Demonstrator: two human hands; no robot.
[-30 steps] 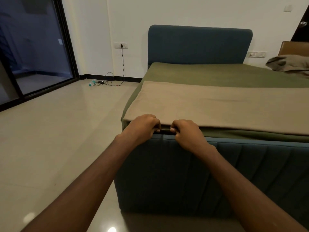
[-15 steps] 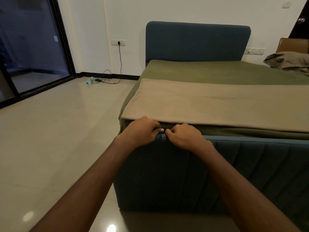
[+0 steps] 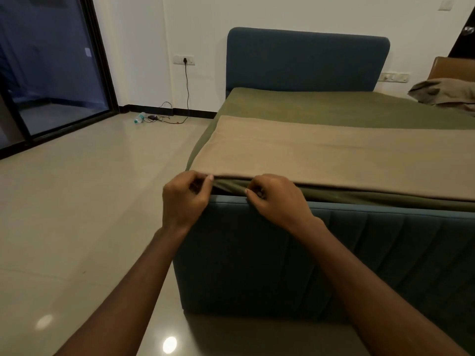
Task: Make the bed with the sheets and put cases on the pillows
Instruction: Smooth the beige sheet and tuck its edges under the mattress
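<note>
Since a second ago both hands have turned and come up from the footboard (image 3: 334,253) rim, lifting the bedding's near-left corner. The left hand (image 3: 183,201) pinches the tan sheet (image 3: 321,155) at its corner. Just beside it, the right hand (image 3: 279,201) curls around the edge of the green sheet (image 3: 334,109) underneath. The tan sheet lies flat across the foot half, the green one reaches the headboard (image 3: 305,60), and a pillow (image 3: 447,93) lies far right.

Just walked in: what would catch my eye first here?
Two hands meet at the bed's near corner: the left hand pinches the tan sheet, the right hand grips the green sheet beneath it. Behind rises a blue headboard, and a rumpled pillow lies at the far right.
</note>
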